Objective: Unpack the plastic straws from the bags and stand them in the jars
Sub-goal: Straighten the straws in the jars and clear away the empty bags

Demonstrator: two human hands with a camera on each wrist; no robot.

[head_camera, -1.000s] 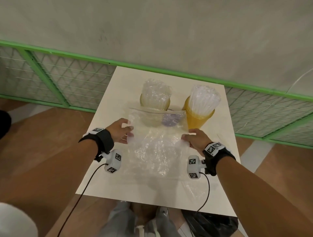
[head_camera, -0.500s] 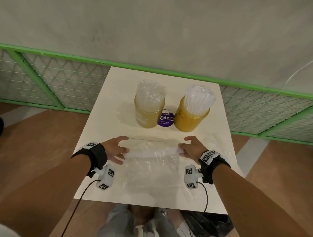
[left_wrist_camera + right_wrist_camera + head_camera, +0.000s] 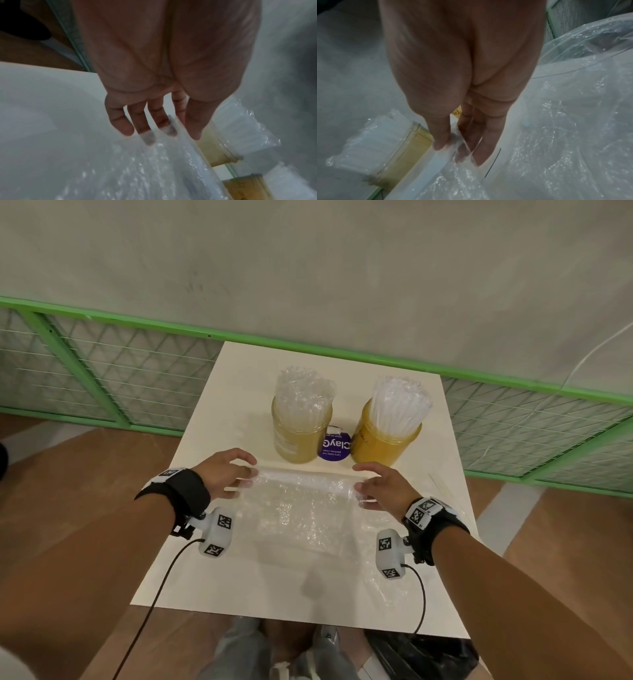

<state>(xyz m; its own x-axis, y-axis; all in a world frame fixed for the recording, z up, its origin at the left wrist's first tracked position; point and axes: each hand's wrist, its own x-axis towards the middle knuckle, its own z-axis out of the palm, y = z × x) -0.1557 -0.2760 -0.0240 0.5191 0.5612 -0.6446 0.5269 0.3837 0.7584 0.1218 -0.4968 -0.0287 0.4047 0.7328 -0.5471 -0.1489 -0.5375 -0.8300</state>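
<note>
Clear crinkled plastic bag (image 3: 301, 508) flat on white table (image 3: 239, 583), far edge pinched by left hand (image 3: 224, 470) and right hand (image 3: 383, 486), two amber straw-filled jars (image 3: 301, 436) behind.

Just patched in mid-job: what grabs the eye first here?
Two amber jars stand at the far end of the white table, packed with straws: the left jar holds clear wrapped ones, the right jar white ones. A purple round label lies between them. Nearer, the left hand and right hand grip the ends of a clear plastic bag on the table.
</note>
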